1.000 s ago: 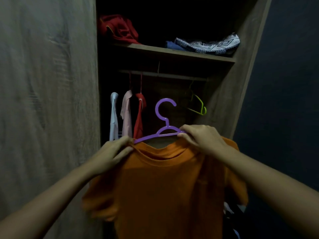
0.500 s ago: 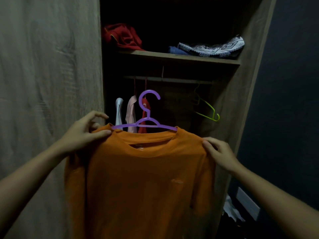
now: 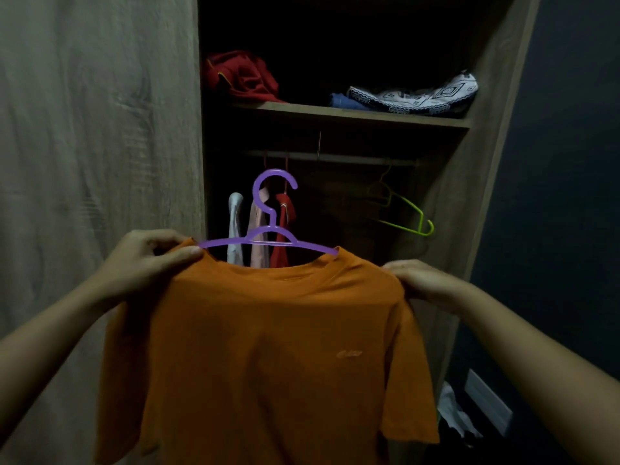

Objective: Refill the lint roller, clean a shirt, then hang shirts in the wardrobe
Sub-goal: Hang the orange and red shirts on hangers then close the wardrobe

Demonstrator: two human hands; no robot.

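My left hand (image 3: 144, 263) pinches the orange shirt (image 3: 275, 347) at one shoulder. My right hand (image 3: 426, 283) seems to grip the other, fingertips lost behind cloth. The shirt sits on the purple hanger (image 3: 268, 236), its ends hidden in fabric, before the open wardrobe (image 3: 486, 162), below the dim rail (image 3: 335, 158).

An orange T-shirt (image 3: 268, 347) fills the lower centre of the frame, draped on a purple plastic hanger (image 3: 273, 226) whose hook stands upright above the collar. The left hand (image 3: 144, 260) pinches one shoulder at centre left, thumb on the front of the fabric; the right hand (image 3: 426, 283) grips the other shoulder at centre right. Behind is an open wooden wardrobe (image 3: 100, 129). On its rail (image 3: 335, 158) hang a white garment (image 3: 235, 223), a pink one (image 3: 258, 236) and a red one (image 3: 285, 229) – and, further right, a bare green hanger (image 3: 420, 224). The shelf (image 3: 352, 114) above carries a crumpled red garment (image 3: 240, 75) and a patterned black-and-white cloth (image 3: 416, 95).
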